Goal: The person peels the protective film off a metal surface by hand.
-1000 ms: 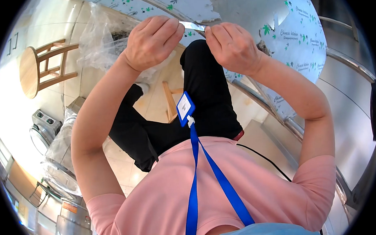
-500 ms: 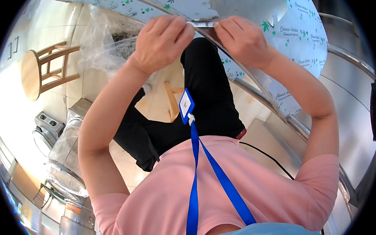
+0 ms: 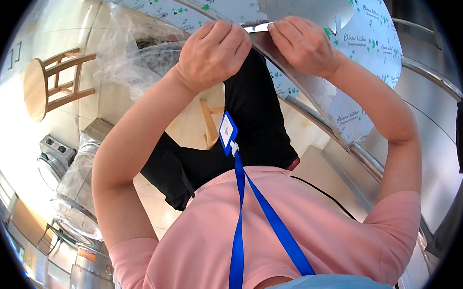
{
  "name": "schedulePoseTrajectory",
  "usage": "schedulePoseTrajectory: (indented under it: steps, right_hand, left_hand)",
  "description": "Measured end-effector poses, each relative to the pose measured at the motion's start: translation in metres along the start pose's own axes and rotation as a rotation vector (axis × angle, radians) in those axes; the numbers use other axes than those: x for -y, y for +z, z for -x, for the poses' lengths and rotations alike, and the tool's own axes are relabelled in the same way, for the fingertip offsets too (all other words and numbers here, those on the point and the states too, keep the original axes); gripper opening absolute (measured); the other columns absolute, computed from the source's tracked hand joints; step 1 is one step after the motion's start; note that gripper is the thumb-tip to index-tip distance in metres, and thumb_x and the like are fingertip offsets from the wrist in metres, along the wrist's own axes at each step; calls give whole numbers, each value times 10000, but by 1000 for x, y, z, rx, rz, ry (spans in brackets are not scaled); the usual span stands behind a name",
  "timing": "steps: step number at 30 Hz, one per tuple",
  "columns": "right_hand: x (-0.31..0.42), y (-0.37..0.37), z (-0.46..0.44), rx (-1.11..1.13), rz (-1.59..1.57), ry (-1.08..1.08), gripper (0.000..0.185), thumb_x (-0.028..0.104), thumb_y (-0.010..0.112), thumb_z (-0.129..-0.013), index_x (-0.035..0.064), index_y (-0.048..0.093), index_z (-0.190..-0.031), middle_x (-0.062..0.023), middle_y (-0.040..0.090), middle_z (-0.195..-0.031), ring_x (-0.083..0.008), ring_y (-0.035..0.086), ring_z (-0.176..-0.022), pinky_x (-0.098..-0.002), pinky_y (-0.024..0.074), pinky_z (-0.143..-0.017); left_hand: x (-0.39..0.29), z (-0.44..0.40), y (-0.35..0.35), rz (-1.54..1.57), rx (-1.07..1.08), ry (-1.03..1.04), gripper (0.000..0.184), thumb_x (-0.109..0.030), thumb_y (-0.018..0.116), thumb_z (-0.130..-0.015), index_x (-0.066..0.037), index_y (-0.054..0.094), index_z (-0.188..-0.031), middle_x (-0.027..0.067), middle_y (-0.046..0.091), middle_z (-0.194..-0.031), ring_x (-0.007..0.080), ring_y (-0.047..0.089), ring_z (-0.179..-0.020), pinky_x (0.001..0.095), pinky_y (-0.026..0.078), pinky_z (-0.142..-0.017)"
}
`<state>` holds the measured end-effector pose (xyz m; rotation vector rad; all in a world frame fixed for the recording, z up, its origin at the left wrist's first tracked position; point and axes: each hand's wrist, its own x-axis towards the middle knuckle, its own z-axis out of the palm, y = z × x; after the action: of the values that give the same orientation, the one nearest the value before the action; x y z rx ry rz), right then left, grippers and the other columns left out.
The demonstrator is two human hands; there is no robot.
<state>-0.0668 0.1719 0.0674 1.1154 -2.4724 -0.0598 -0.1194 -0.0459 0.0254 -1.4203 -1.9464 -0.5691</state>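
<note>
My left hand (image 3: 215, 56) is closed at the near edge of a metal table, its fingertips curled over and hidden from me. Beside it my right hand (image 3: 307, 47) is pinched at the same edge. A short bright strip (image 3: 258, 27) shows between the two hands; whether it is film or bare metal I cannot tell. What the fingers hold is hidden. Protective film (image 3: 365, 38) with green leaves and "Chinese kitchen" print covers much of the tabletop. A torn-edged stretch of bare grey metal (image 3: 308, 7) lies beyond my hands.
Crumpled clear plastic (image 3: 131, 56) lies left of my hands. Farther left are a round wooden stool (image 3: 36, 90) and plastic-wrapped steel equipment (image 3: 72, 180). A blue lanyard with a badge (image 3: 228, 133) hangs before me. A metal rail (image 3: 367, 157) runs under the table at right.
My left hand has shifted slightly right along the table edge, and my right hand has moved slightly right too. Both stay closed.
</note>
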Motion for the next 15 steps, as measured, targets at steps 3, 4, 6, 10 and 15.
schedulePoseTrajectory:
  steps: [3, 4, 6, 10, 15]
  right_hand:
    - [-2, 0, 0, 14, 5, -19, 123, 108, 649, -684, 26, 638, -775, -43, 547, -762, -183, 596, -746, -277, 525, -667]
    - [-3, 1, 0, 8, 5, -25, 122, 108, 649, -683, 26, 637, -773, -43, 551, -766, -183, 598, -749, -277, 527, -669]
    - [-4, 2, 0, -4, 6, -35, 121, 108, 649, -681, 26, 637, -769, -43, 559, -774, -184, 601, -754, -277, 530, -673]
    - [-8, 2, -1, -4, 7, -54, 123, 106, 649, -679, 24, 643, -770, -44, 578, -797, -183, 606, -770, -275, 535, -682]
    - [-9, 4, 2, 21, 20, -59, 123, 101, 647, -684, 24, 652, -779, -45, 595, -821, -182, 612, -795, -273, 536, -688]
  left_hand:
    - [-2, 0, 1, -16, 4, -7, 112, -125, 624, -635, -72, 621, -733, 15, 544, -784, 158, 555, -762, 265, 498, -696]
    - [-2, 0, 1, -23, 7, -7, 106, -126, 622, -634, -74, 618, -726, 16, 544, -784, 158, 554, -761, 265, 498, -696]
    - [-2, -1, 2, -24, 4, -4, 104, -127, 618, -632, -75, 611, -722, 18, 545, -784, 158, 554, -761, 266, 499, -698]
    - [-2, -2, 1, -32, 25, -3, 105, -123, 616, -629, -73, 605, -721, 21, 545, -783, 161, 554, -761, 266, 500, -704]
    - [-2, -2, 3, -38, 34, -6, 106, -121, 616, -630, -72, 602, -723, 23, 541, -778, 164, 554, -760, 265, 502, -721]
